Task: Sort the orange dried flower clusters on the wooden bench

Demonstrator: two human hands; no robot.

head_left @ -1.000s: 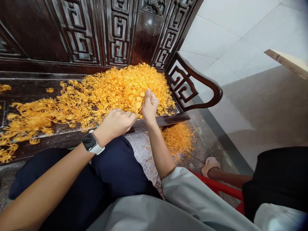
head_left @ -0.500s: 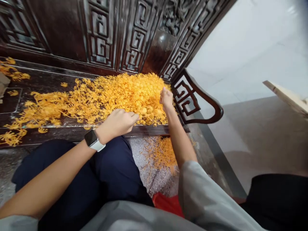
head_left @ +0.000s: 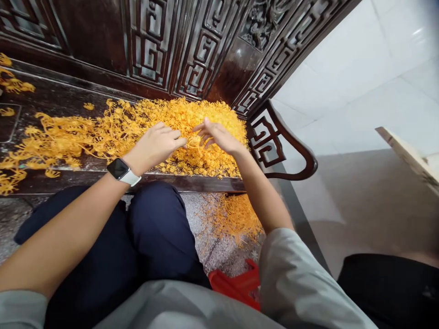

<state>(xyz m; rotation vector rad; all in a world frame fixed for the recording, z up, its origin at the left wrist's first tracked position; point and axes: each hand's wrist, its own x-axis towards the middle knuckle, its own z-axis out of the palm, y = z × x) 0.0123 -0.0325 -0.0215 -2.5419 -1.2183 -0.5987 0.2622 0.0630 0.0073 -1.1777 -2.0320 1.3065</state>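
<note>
A long heap of small orange plastic pieces (head_left: 133, 123), many with claw-like prongs and thin stems, lies along the dark wooden bench. My left hand (head_left: 154, 144), with a watch (head_left: 118, 169) on its wrist, is closed in a pinch over the middle of the heap. At its fingertips is an orange plastic piece (head_left: 195, 140) with a rounded body. My right hand (head_left: 219, 137) faces it from the other side, fingers spread and slightly curled, just above the heap. Nothing is visibly gripped in the right hand.
The bench's carved back (head_left: 202, 50) rises behind the heap, and a curved armrest (head_left: 305, 167) closes its right end. More orange bits (head_left: 236, 217) lie on the floor below. A red object (head_left: 236, 283) sits near my legs. A wooden board edge (head_left: 408, 155) juts in at right.
My right hand has moved left from the heap's right end towards my left hand, and its fingers have opened. My left hand has shifted slightly up and left.
</note>
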